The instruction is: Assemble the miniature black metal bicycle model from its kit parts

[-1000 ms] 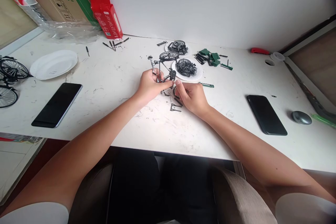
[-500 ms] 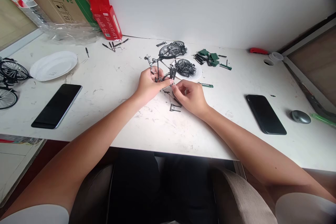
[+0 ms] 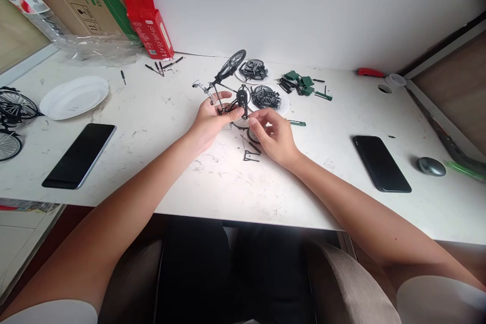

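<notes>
A black miniature bicycle (image 3: 227,82) is held tilted above the white table, one spoked wheel raised up and away. My left hand (image 3: 212,121) is closed around its frame, thumb near the black chain cover. My right hand (image 3: 275,136) is at the near end of the bicycle, thumb and fingertips pinched together; whatever is between them is too small to make out. Below the hands, small black parts (image 3: 251,155) lie on the table, and a wheel shows partly behind my right fingers.
Paper plates with black wheels (image 3: 266,97) and green pieces (image 3: 304,81) are behind my hands. Phones lie left (image 3: 79,156) and right (image 3: 381,163), the latter beside a dark rounded object (image 3: 431,166). A white plate (image 3: 74,97) and more bicycles (image 3: 15,104) are at left.
The bicycle has turned in my left hand, so its far wheel now points upward and the chain cover faces me more. My right hand stays close to the near end.
</notes>
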Demonstrator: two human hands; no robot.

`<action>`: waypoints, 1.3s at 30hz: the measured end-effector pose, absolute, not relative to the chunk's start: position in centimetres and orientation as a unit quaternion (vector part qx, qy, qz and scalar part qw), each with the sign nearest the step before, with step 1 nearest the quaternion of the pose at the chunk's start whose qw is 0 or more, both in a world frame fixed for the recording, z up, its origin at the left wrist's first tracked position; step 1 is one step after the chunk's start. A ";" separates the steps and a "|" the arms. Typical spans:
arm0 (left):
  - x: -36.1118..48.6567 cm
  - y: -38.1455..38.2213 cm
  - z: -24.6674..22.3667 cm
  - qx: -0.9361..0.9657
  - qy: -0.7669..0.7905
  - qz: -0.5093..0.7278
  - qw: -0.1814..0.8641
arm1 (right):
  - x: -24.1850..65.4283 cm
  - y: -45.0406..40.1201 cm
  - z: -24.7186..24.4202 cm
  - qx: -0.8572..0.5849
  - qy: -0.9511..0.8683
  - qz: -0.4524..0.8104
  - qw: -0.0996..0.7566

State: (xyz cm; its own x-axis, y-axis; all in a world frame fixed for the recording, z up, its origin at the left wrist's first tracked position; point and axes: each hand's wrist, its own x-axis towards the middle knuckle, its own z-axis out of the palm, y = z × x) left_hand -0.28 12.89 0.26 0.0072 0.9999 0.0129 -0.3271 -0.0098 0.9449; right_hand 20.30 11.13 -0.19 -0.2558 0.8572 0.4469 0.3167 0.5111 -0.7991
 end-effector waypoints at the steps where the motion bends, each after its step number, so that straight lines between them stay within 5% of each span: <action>1: -0.3 12.9 0.2 0.415 0.401 0.572 0.583 | 20.3 11.1 -0.2 -0.394 -0.741 0.288 0.463; 11: 0.0 12.6 0.5 0.453 0.381 0.538 0.601 | 20.0 10.7 -0.3 -0.364 -0.737 0.243 0.515; 25: 0.0 12.1 0.9 0.532 0.519 0.525 0.414 | 21.0 12.0 0.6 -0.379 -0.770 0.027 0.513; 31: 0.6 11.5 2.0 0.508 0.400 0.553 0.525 | 21.3 12.6 0.1 -0.396 -0.790 0.016 0.469; 39: 0.3 12.1 1.0 0.464 0.431 0.553 0.541 | 21.1 12.6 -0.3 -0.390 -0.796 0.054 0.460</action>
State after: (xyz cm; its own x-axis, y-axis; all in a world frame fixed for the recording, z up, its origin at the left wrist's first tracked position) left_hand 0.34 12.09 0.99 0.0167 0.9988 0.0463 -0.1979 -0.0421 0.9793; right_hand 21.14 12.62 -0.33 -0.2728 0.6699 0.6905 0.5709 0.6904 -0.4443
